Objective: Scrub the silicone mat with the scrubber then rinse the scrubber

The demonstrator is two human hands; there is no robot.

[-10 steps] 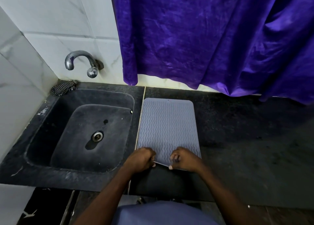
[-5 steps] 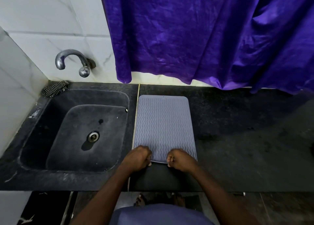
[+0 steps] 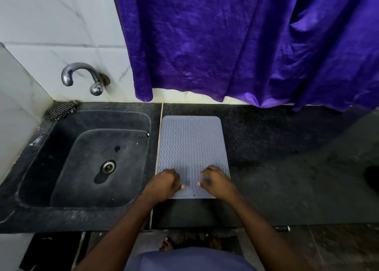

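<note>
Preparatory step, as judged. Grey wavy-ribbed silicone mat (image 3: 192, 143) lies flat on the dark stone counter (image 3: 287, 168), along its left edge beside the black sink (image 3: 39, 168). Left hand (image 3: 164, 181) and right hand (image 3: 215, 180) rest on the mat's near end, fingers curled; whether they pinch it cannot be told. The next move probably calls for fetching the checked mesh scrubber (image 3: 61, 110) from the sink's far-left corner.

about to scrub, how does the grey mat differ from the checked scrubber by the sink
The silicone mat is plain grey with wavy ridges, the scrubber black-and-white checked. The mat lies flat, the scrubber crumpled. The mat is far larger than the scrubber. Both sit on the counter.
</note>
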